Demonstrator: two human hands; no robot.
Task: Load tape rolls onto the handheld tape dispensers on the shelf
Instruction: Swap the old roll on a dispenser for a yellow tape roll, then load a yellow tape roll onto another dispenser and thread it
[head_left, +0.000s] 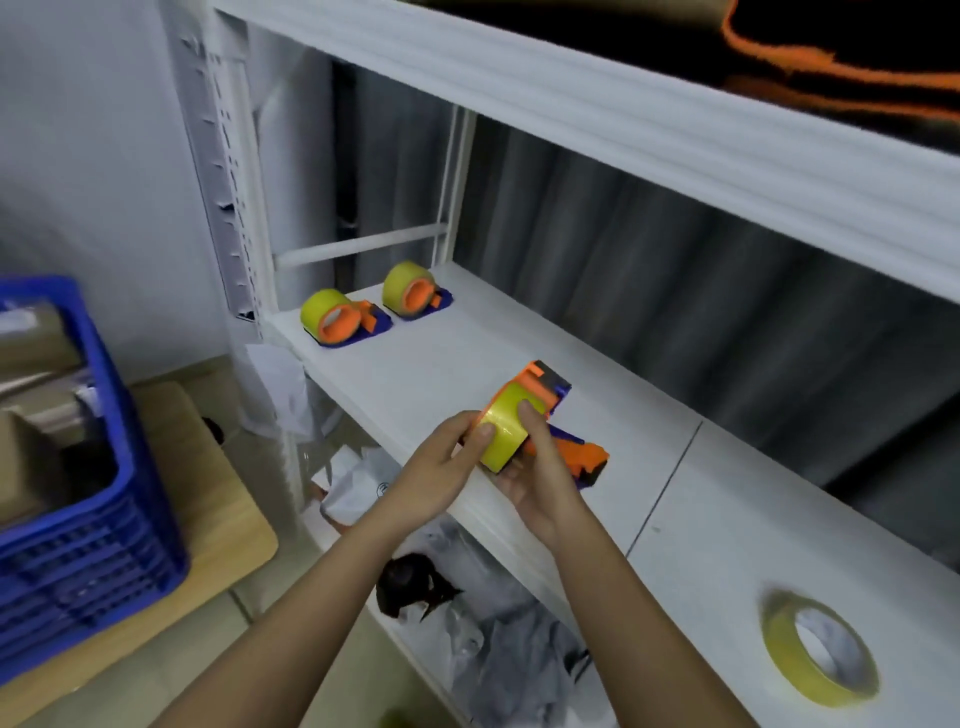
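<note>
Here, both hands (441, 473) gripping tape roll (506, 434), shelf edge (483, 499) beneath

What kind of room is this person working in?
Probably a stockroom or packing area. A white metal shelf holds loaded tape dispensers and a spare tape roll, a blue crate of cardboard boxes stands to the left, and plastic bags fill the level below.

A yellow roll (506, 434) is seen on an orange and blue dispenser (563, 444) at the front edge of the white shelf (467, 358). Two more orange-blue dispensers (345, 317) (415, 295), each carrying yellow tape, are seen at the left end. A loose yellow roll (821, 652) with a white core is seen at the right. A blue crate (98, 525) is seen left.
</note>
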